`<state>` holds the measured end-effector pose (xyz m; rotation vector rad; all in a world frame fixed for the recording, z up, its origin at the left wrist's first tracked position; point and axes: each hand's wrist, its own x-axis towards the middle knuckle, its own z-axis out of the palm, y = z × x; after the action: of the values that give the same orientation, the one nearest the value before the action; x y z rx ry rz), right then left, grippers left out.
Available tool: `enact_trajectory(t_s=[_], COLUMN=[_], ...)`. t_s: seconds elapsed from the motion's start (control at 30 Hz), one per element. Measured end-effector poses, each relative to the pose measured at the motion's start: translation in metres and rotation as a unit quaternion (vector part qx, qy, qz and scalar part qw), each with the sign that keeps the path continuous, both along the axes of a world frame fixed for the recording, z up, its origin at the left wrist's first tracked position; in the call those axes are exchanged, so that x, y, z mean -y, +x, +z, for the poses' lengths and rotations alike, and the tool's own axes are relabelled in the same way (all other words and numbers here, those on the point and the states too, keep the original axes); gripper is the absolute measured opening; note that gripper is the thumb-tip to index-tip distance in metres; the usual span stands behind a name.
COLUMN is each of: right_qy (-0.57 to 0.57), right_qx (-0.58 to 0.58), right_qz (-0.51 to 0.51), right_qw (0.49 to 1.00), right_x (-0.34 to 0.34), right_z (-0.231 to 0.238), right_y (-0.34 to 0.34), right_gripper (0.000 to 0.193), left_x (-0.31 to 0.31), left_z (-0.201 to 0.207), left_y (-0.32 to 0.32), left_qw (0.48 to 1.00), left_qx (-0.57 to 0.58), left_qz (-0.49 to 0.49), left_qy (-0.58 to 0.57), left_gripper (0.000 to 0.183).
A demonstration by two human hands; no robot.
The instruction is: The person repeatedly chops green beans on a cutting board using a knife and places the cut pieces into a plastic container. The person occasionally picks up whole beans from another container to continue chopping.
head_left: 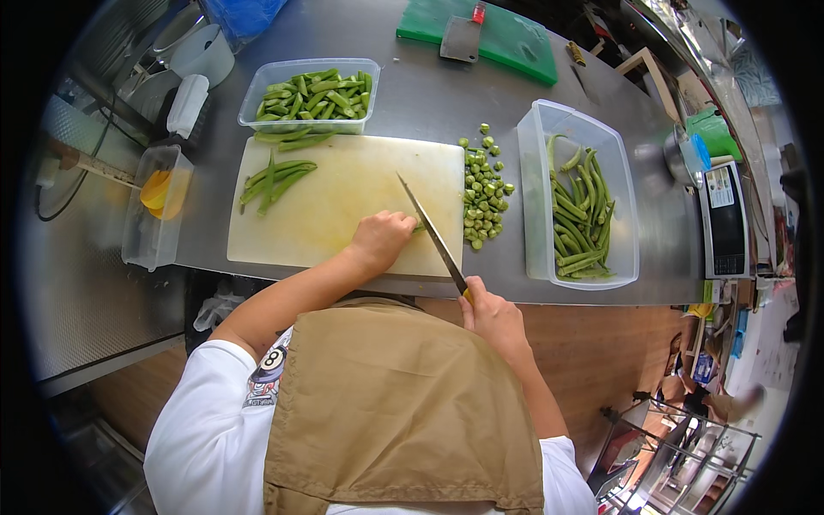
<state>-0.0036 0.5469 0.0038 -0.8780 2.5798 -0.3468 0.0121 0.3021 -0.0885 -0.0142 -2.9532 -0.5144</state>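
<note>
My left hand [382, 242] is closed over okra near the front of the white cutting board [343, 193]; only a green end [420, 228] shows past the fingers. In my right hand [496, 319] is the yellow handle of a long kitchen knife [439, 245]. Its blade slants over the board's right part, just beside the left fingertips. Several okra pods [279, 182] lie on the board's left side. Cut okra caps [485, 196] are heaped along the right edge. Behind the board, a clear tub [313, 127] holds trimmed okra [318, 94].
At the right, a deep clear bin [627, 206] contains whole okra [584, 215]. A green cutting board [515, 47] with a cleaver [461, 39] lies at the back. Far left stands a clear container [137, 227] with a yellow item [156, 190]. The steel table's [412, 94] front edge runs before me.
</note>
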Motion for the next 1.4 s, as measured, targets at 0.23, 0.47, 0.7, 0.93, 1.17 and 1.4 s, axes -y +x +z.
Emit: enact_trajectory(t_s=[0.23, 0.47, 0.7, 0.93, 1.17, 1.4], right_qy=[0.002, -0.013, -0.063, -0.045, -0.041, 0.003], right_qx=[0.017, 0.070, 0.064, 0.051, 0.044, 0.001], right_qz=[0.003, -0.043, -0.066, -0.071, -0.050, 0.040], right_qw=[1.000, 0.997, 0.994, 0.995, 0.997, 0.999], right_x=[0.019, 0.039, 0.028, 0.024, 0.026, 0.030], right_z=[-0.031, -0.046, -0.036, -0.043, -0.030, -0.032], right_y=[-0.003, -0.018, -0.015, -0.014, -0.010, 0.001], right_gripper=[0.024, 0.030, 0.029, 0.027, 0.025, 0.022], left_x=[-0.001, 0.029, 0.067, 0.056, 0.055, 0.053], left_z=[0.004, 0.020, -0.010, -0.002, 0.007, 0.012], left_y=[-0.003, 0.017, 0.053, 0.049, 0.050, 0.052], left_qw=[1.000, 0.871, 0.884, 0.983, 0.986, 0.986], left_qx=[0.027, -0.079, 0.035, -0.109, -0.087, -0.071], left_qz=[0.003, 0.041, 0.179, 0.000, 0.006, 0.001], left_qy=[-0.012, 0.483, 0.430, 0.147, 0.142, 0.152], left_gripper=[0.011, 0.046, 0.018, 0.016, 0.013, 0.013])
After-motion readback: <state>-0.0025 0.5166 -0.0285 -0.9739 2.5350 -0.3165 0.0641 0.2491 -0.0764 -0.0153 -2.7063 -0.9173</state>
